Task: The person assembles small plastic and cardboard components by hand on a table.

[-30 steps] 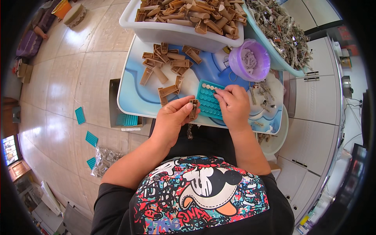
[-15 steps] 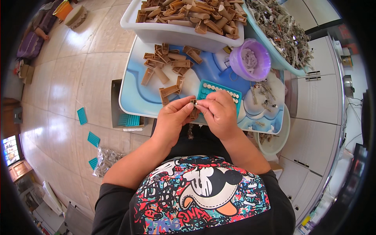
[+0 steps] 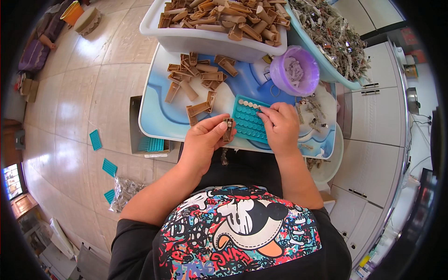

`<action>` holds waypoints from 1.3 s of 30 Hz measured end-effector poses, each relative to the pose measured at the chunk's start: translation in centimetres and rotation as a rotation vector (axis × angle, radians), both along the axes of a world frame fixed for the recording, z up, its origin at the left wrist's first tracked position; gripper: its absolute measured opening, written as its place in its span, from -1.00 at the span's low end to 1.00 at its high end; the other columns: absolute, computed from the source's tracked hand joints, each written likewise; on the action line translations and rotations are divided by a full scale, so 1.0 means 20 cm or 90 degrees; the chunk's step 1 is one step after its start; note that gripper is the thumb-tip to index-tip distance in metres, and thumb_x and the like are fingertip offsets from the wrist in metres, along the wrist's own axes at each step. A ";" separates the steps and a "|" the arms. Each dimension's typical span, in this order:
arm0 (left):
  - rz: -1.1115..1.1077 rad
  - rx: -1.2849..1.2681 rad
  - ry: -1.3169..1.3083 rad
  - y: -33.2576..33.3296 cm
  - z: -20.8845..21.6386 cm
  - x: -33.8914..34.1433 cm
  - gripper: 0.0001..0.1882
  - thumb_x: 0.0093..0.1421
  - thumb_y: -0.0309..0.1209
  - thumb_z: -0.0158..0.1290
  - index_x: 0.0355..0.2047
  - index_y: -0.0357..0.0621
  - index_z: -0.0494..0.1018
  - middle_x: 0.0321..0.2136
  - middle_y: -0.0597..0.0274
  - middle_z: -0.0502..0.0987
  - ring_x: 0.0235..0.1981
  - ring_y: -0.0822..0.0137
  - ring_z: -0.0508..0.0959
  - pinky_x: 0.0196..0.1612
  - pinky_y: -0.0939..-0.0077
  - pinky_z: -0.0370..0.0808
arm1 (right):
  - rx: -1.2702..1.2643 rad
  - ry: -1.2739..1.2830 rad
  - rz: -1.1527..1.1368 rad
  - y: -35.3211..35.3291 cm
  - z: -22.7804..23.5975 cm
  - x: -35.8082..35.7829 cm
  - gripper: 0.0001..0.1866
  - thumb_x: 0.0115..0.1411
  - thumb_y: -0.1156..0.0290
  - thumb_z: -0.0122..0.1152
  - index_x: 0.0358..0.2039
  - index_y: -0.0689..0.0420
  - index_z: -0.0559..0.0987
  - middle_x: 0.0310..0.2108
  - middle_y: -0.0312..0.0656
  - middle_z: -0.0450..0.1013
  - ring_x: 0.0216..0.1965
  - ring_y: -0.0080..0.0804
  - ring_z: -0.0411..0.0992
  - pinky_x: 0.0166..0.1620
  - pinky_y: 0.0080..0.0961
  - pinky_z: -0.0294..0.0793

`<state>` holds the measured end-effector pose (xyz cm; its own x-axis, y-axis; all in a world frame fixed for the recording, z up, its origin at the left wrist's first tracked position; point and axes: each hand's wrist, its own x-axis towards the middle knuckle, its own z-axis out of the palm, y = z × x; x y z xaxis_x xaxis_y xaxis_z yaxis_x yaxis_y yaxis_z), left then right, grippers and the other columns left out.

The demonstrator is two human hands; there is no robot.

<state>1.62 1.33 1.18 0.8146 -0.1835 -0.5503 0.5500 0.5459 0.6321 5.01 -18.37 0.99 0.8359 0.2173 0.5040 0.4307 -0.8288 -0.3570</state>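
My left hand [image 3: 204,138] grips a narrow brown plastic casing [image 3: 228,130] upright between thumb and fingers; small pale and metal parts show inside its upper end. My right hand [image 3: 283,122] reaches over a teal grid tray [image 3: 250,122] on the table. Its thumb and forefinger pinch at the end of a row of small white discs [image 3: 247,103], seemingly on one disc that the fingertips mostly hide. Left of the tray lie several loose brown casings [image 3: 202,108].
Behind stands a white bin [image 3: 205,44] heaped with brown casings. A purple bowl [image 3: 276,72] holds pale small pieces, beside a large light-blue basin [image 3: 337,80] of wired parts. Wired parts [image 3: 311,113] also lie at the table's right. An open box [image 3: 136,122] stands left of the table.
My right hand has left the casing and moved right onto the tray. The left hand still holds the casing, now more in view. Fewer white discs show in the tray's rows.
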 end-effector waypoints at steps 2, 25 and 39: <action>-0.003 -0.001 -0.004 0.00 0.00 0.00 -0.69 0.23 -0.44 -0.02 -0.04 -0.33 0.36 -0.23 0.07 0.52 -0.25 0.31 0.55 -0.15 0.46 0.52 | -0.010 -0.008 0.002 0.00 -0.01 0.00 -0.82 -0.21 0.53 0.32 -0.48 0.14 0.60 -0.51 -0.26 0.38 -0.44 -0.28 0.34 -0.38 -0.39 0.32; 0.023 -0.015 -0.030 -0.01 -0.01 -0.05 -0.67 0.24 -0.44 -0.03 -0.03 -0.35 0.36 -0.28 0.19 0.52 -0.30 0.44 0.53 -0.22 0.61 0.48 | 0.113 0.005 0.194 0.27 0.03 -0.08 -0.84 -0.18 0.57 0.25 -0.50 0.17 0.49 -0.46 -0.19 0.37 -0.40 -0.21 0.35 -0.34 -0.35 0.35; 0.021 -0.107 -0.030 0.17 -0.03 -0.15 -0.85 0.27 -0.40 -0.08 -0.18 -0.14 0.36 -0.34 0.28 0.46 -0.35 0.51 0.43 -0.24 0.63 0.38 | 0.085 0.065 0.235 0.43 0.08 0.13 -0.80 -0.14 0.47 0.29 -0.42 0.13 0.54 -0.43 -0.25 0.38 -0.33 -0.26 0.34 -0.28 -0.38 0.34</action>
<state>-1.39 4.66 0.68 0.8459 -0.2422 -0.4752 0.5018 0.6632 0.5553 7.64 -9.70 2.50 0.7616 0.4503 0.4661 0.6470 -0.5688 -0.5077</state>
